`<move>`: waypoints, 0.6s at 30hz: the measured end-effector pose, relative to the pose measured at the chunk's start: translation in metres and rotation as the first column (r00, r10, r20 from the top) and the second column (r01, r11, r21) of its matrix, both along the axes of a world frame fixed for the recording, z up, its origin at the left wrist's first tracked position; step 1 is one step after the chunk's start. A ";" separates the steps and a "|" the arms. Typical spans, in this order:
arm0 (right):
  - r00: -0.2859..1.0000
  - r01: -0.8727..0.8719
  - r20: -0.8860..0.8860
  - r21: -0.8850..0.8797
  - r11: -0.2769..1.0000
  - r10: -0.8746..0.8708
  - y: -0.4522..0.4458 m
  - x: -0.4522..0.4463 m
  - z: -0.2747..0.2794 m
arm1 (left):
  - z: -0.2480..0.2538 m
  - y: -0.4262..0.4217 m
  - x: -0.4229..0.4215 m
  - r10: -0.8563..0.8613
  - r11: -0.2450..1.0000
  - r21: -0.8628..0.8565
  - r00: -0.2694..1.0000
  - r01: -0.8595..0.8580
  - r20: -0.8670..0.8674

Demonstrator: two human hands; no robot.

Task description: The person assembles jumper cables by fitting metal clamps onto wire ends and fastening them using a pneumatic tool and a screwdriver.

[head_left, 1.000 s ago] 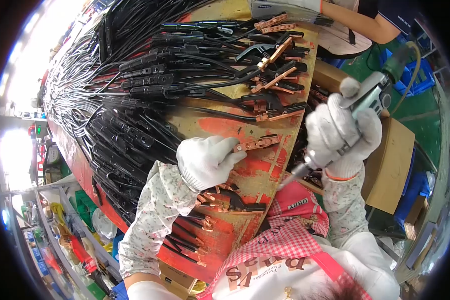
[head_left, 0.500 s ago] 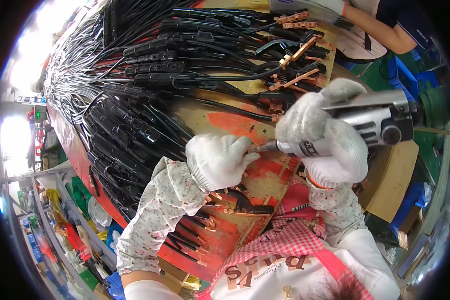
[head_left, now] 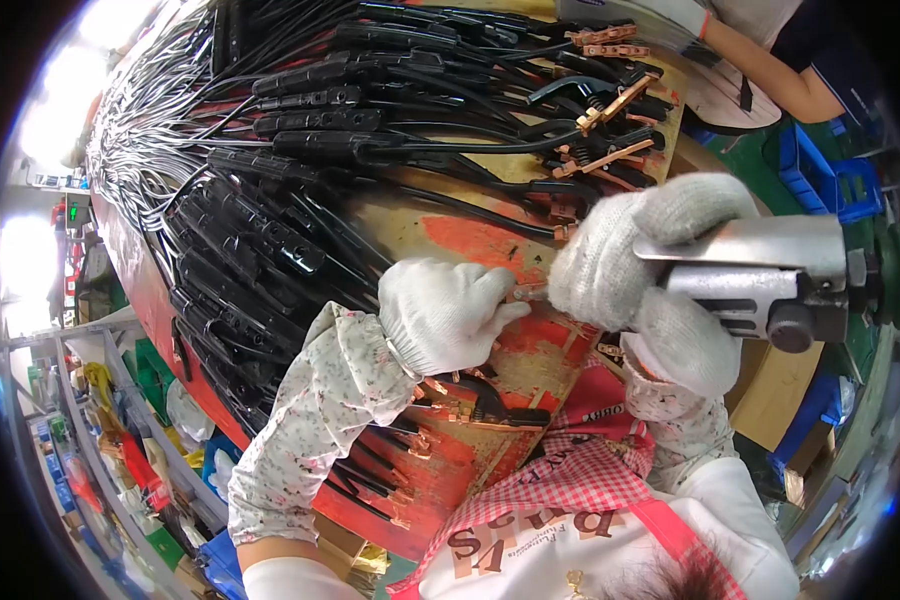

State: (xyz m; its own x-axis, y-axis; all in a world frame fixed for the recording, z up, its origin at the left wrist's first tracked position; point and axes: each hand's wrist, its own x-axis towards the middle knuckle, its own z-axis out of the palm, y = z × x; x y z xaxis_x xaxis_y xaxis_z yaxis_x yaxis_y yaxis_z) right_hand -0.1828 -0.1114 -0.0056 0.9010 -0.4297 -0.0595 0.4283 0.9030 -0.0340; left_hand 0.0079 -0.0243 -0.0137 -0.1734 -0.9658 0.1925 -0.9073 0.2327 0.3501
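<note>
Head view: gripping a power tool [head_left: 770, 285] in the right hand [head_left: 660, 275], pinching a mostly hidden copper piece [head_left: 523, 292] in the left hand [head_left: 448, 315] over the worktop [head_left: 455, 470], possibly risking a slip through tilting or loose pinching

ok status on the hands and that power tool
Right hand gripping power tool. Left hand curled by tool tip, hold hidden. Gloved fingers partly block the tip.

Possibly "OBBY" on the pink apron [head_left: 576, 472]
</note>
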 end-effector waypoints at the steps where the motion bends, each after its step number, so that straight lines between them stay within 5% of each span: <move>1: 0.999 0.044 -0.020 -0.086 0.995 -0.046 -0.003 -0.009 0.007 | 0.000 0.000 -0.001 0.015 0.999 0.052 1.000 -0.015 0.005; 7: 0.937 0.259 -0.051 -0.565 0.783 -0.346 0.005 -0.033 0.015 | 0.001 0.000 0.001 -0.008 0.992 0.129 0.999 0.002 0.046; 14: 0.766 0.328 0.124 -0.919 0.217 -0.631 -0.008 0.013 0.039 | -0.007 -0.001 -0.001 0.038 0.996 0.080 0.999 -0.039 0.009; 18: 0.811 0.391 0.217 -0.892 0.228 -0.543 -0.018 0.016 0.037 | -0.004 -0.001 -0.001 0.038 0.993 0.115 0.999 -0.038 0.006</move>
State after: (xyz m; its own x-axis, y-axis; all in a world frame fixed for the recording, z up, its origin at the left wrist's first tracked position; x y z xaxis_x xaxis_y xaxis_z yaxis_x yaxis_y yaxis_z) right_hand -0.1673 -0.1292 0.0311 0.5368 -0.6354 0.5550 0.6859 -0.0544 -0.7257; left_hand 0.0072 -0.0249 -0.0181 -0.1368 -0.9875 0.0788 -0.9162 0.1564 0.3689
